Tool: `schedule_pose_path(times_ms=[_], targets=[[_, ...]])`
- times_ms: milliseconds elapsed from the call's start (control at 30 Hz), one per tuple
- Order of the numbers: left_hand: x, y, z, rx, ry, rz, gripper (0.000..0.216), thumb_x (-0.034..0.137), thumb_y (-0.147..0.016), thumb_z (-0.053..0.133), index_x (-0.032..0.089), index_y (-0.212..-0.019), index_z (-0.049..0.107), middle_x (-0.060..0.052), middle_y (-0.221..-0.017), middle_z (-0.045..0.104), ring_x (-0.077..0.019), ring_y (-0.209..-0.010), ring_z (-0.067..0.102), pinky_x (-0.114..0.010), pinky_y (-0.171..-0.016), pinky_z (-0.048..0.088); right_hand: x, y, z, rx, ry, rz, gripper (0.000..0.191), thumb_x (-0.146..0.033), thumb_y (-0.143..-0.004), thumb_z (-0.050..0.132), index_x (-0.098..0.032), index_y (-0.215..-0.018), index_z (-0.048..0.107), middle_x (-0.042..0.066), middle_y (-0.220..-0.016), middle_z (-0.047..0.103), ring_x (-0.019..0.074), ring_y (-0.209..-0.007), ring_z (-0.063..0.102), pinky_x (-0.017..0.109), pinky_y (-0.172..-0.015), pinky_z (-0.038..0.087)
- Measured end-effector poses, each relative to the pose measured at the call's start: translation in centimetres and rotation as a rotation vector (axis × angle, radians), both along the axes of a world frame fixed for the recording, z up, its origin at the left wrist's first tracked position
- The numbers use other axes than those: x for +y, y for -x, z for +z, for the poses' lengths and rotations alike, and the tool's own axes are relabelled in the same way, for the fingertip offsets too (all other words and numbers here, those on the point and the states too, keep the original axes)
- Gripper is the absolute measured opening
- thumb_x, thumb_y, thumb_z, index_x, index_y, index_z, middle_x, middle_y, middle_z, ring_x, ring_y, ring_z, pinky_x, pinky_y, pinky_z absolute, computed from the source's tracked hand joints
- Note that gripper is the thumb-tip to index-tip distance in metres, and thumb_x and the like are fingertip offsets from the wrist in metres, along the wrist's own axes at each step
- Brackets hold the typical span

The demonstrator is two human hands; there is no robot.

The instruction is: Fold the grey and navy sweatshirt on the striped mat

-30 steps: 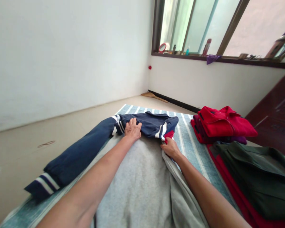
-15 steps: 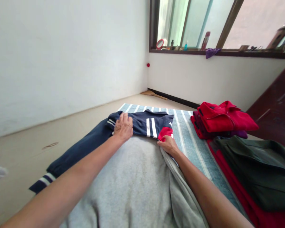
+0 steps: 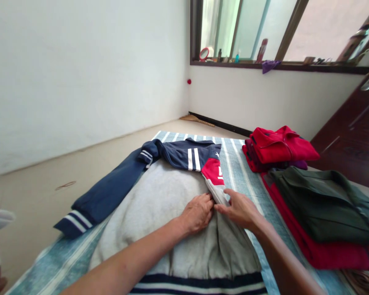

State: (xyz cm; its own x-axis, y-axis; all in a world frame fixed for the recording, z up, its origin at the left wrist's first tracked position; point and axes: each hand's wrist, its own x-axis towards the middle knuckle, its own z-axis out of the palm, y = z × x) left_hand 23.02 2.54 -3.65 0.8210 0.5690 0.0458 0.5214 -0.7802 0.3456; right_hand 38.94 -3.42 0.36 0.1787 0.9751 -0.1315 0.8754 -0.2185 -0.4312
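Has a navy sleeve (image 3: 106, 186) reaching left from the jacket (image 3: 160, 192), spread on a striped sheet (image 3: 237, 166). Rests the left hand (image 3: 198, 215), with curled fingers, on the grey body near its right edge; cannot tell whether gripping. Has the right hand (image 3: 241, 209) just beside, with thumb and forefinger parted at that edge. Farther right, has a red stack (image 3: 283, 147) behind a green garment (image 3: 320, 205) on red cloth (image 3: 338, 255).

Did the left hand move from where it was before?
Yes. Judged against the straw broom on the floor, the left hand has moved right and nearer the person.
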Motion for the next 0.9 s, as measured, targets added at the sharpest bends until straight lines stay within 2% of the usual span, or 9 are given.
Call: schedule_pose_path(times_ms=[100,200,333,467,533,633,733,800,900], targets=[[-0.7,0.2,-0.2,-0.019,-0.049,-0.058,0.023,0.02,-0.086,0.045,0.017,-0.105,0.059,-0.009,-0.119,0.059,-0.0228,-0.115,0.05,-0.037,-0.102,0.04,-4.3,0.1,-0.5,-0.014,0.048,-0.068,0.05,-0.049,-0.079,0.055,-0.019,-0.118,0.058,0.009,-0.089,0.07,0.0246,-0.082,0.064,0.028,-0.062,0.034],[-1.7,0.1,-0.3,-0.026,-0.072,-0.086,0.025,0.021,-0.087,0.045,0.016,-0.108,0.058,-0.009,-0.122,0.057,-0.0235,-0.119,0.048,-0.037,-0.103,0.039,-6.4,0.7,-0.5,-0.119,0.086,-0.116,0.029,-0.038,-0.085,0.048,-0.022,-0.103,0.063,0.01,-0.082,0.07,0.0252,-0.078,0.064,0.028,-0.059,0.03],[-3.1,0.1,-0.6,-0.021,-0.081,-0.098,0.029,0.025,-0.09,0.044,0.019,-0.117,0.054,-0.008,-0.127,0.056,-0.0239,-0.123,0.045,-0.038,-0.102,0.038,-6.9,0.7,0.7,-0.196,0.052,-0.158,0.026,-0.029,-0.089,0.039,-0.023,-0.08,0.062,0.009,-0.074,0.069,0.0221,-0.069,0.063,0.028,-0.056,0.025],[-4.2,0.1,-0.9,0.066,-0.165,-0.101,0.035,0.024,-0.092,0.038,0.016,-0.124,0.049,-0.013,-0.137,0.048,-0.0303,-0.129,0.039,-0.051,-0.1,0.037,-7.4,0.1,1.7,-0.146,-0.056,-0.18,0.025,-0.028,-0.089,0.04,-0.023,-0.071,0.057,0.006,-0.064,0.064,0.0193,-0.062,0.058,0.027,-0.055,0.026],[-4.2,-0.1,-0.7,0.093,-0.179,-0.097,0.037,0.02,-0.091,0.037,0.014,-0.125,0.048,-0.015,-0.136,0.048,-0.032,-0.128,0.039,-0.053,-0.098,0.037,-7.7,0.0,1.9,-0.117,-0.091,-0.185,0.024,-0.027,-0.088,0.041,-0.024,-0.069,0.056,0.005,-0.06,0.063,0.0187,-0.059,0.056,0.027,-0.054,0.027],[-3.0,-0.7,0.4,0.127,-0.125,-0.085,0.029,0.019,-0.087,0.042,0.016,-0.111,0.057,-0.013,-0.113,0.062,-0.0283,-0.107,0.056,-0.043,-0.086,0.047,-7.8,-0.1,2.2,-0.071,-0.126,-0.198,0.023,-0.026,-0.087,0.041,-0.024,-0.071,0.058,0.004,-0.059,0.062,0.0183,-0.058,0.056,0.026,-0.054,0.027],[-1.9,-1.7,1.2,0.139,-0.125,-0.069,0.023,0.021,-0.086,0.041,0.017,-0.095,0.063,-0.012,-0.096,0.065,-0.0255,-0.088,0.061,-0.038,-0.075,0.049,-7.5,0.0,2.9,-0.038,-0.172,-0.197,0.023,-0.027,-0.087,0.042,-0.023,-0.076,0.063,0.004,-0.06,0.063,0.0175,-0.058,0.057,0.025,-0.054,0.028],[-2.1,-2.5,1.2,0.14,-0.143,-0.084,0.022,0.023,-0.085,0.045,0.015,-0.095,0.063,-0.014,-0.102,0.063,-0.0282,-0.095,0.058,-0.041,-0.082,0.047,-7.3,0.0,3.3,-0.02,-0.202,-0.179,0.025,-0.027,-0.087,0.042,-0.022,-0.08,0.065,0.004,-0.061,0.063,0.0171,-0.059,0.057,0.025,-0.054,0.029],[-3.4,-3.4,0.7,0.132,-0.154,-0.105,0.032,0.026,-0.078,0.055,0.013,-0.107,0.061,-0.016,-0.115,0.059,-0.032,-0.112,0.049,-0.046,-0.097,0.038,-7.4,0.0,3.5,0.006,-0.241,-0.148,0.028,-0.028,-0.088,0.04,-0.02,-0.083,0.067,0.004,-0.064,0.065,0.0169,-0.062,0.058,0.023,-0.055,0.031]])
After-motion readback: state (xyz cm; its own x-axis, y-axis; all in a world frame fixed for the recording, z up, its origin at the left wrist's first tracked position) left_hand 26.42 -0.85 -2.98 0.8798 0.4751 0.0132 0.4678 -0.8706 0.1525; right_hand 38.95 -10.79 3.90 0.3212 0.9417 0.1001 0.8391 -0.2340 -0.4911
